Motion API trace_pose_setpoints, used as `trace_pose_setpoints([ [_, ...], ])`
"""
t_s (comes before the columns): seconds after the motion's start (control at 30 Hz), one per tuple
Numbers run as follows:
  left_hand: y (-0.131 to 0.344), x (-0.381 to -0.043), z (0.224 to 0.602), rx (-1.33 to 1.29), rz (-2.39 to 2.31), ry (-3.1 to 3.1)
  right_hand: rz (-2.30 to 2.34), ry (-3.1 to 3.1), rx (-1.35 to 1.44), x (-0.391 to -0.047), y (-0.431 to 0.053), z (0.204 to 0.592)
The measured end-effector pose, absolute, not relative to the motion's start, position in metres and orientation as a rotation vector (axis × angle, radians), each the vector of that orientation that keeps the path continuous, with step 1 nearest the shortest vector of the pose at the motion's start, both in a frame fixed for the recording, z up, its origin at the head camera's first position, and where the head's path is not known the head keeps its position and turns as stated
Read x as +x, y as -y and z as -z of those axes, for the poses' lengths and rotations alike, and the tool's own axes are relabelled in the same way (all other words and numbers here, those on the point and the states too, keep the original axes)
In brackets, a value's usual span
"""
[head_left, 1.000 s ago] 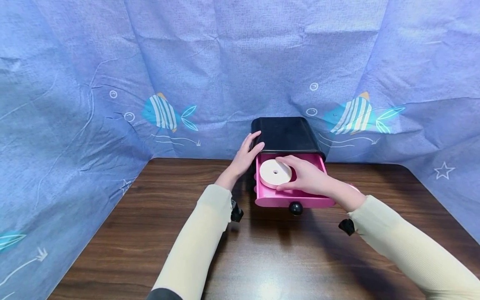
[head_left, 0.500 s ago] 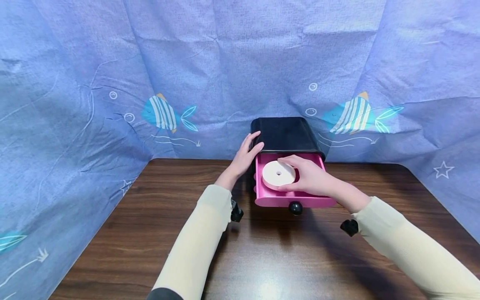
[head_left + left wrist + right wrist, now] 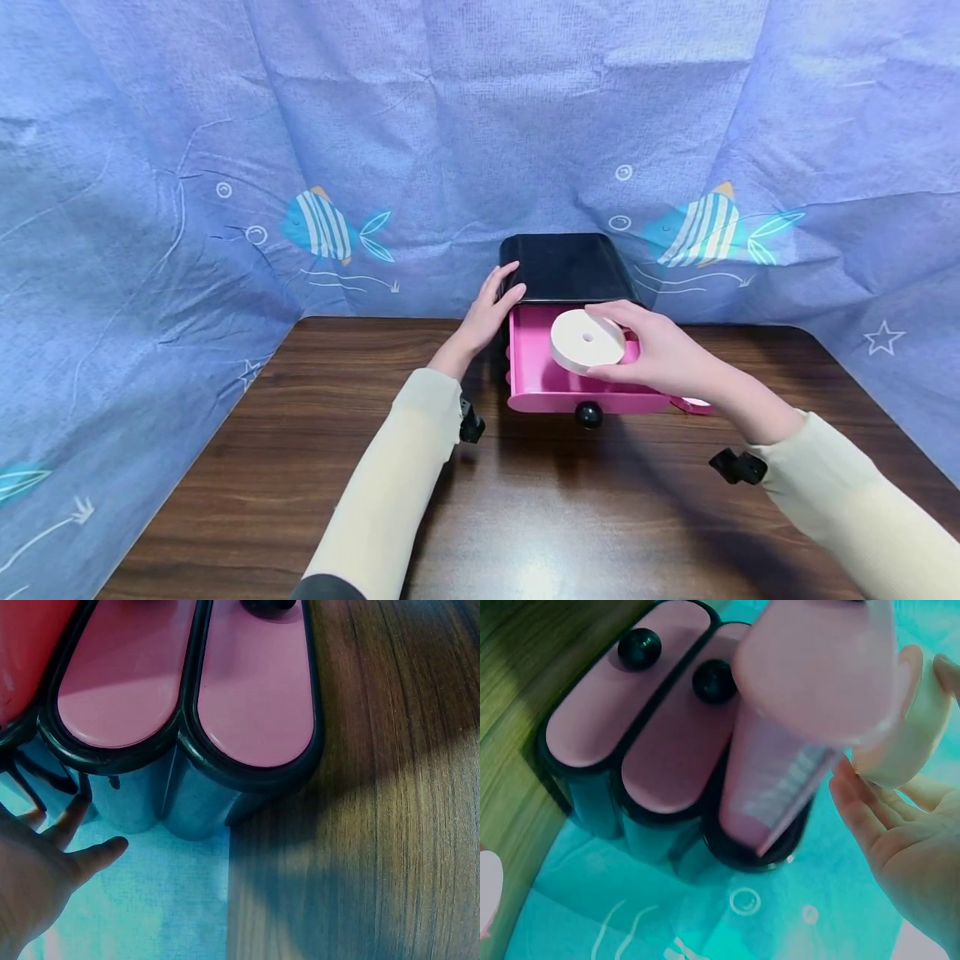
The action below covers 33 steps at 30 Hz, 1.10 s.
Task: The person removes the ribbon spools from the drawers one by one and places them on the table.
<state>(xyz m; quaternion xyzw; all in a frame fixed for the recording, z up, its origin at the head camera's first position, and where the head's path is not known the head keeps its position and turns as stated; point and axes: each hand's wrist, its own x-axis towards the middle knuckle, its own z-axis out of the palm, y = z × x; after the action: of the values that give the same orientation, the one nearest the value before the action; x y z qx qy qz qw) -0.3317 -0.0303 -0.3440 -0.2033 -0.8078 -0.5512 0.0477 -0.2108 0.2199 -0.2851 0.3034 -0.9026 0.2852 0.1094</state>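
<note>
A small black drawer cabinet (image 3: 566,267) stands at the back of the table. Its pink top drawer (image 3: 532,367) is pulled out, a round black knob (image 3: 588,415) on its front. My left hand (image 3: 487,315) rests with extended fingers against the cabinet's upper left edge; in the left wrist view this hand (image 3: 45,870) is at the cabinet's side. My right hand (image 3: 663,354) pinches a thick white disc-shaped roll (image 3: 581,342) with a small centre hole, thumb at the near rim and fingers at the far rim. The roll (image 3: 911,739) is raised over the drawer.
Two closed pink drawers (image 3: 682,754) lie below the open one. A pink-and-white round item (image 3: 693,406) sits on the wooden table (image 3: 337,417) right of the cabinet, partly behind my right forearm. A blue fish-print cloth (image 3: 450,125) hangs behind.
My right hand has lifted the white roll up from the drawer floor and moved it rightward. The left hand stays at the cabinet. The pink-and-white item shows more below the right wrist.
</note>
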Motion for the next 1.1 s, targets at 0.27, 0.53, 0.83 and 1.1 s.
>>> trace_pose_setpoints([
  [0.27,0.031,-0.332,0.344,-0.621,1.689,2.457,-0.808,2.562,0.848,-0.194,-0.244,0.279],
  [0.53,0.031,-0.332,0.344,-0.628,1.697,2.457,-0.809,2.46,0.769,-0.18,-0.28,0.284],
  [0.83,0.03,-0.332,0.344,-0.632,1.705,2.452,-0.823,2.486,0.541,-0.163,-0.326,0.3],
  [1.1,0.031,-0.331,0.344,-0.627,1.702,2.462,-0.757,2.562,0.332,-0.159,-0.377,0.316],
])
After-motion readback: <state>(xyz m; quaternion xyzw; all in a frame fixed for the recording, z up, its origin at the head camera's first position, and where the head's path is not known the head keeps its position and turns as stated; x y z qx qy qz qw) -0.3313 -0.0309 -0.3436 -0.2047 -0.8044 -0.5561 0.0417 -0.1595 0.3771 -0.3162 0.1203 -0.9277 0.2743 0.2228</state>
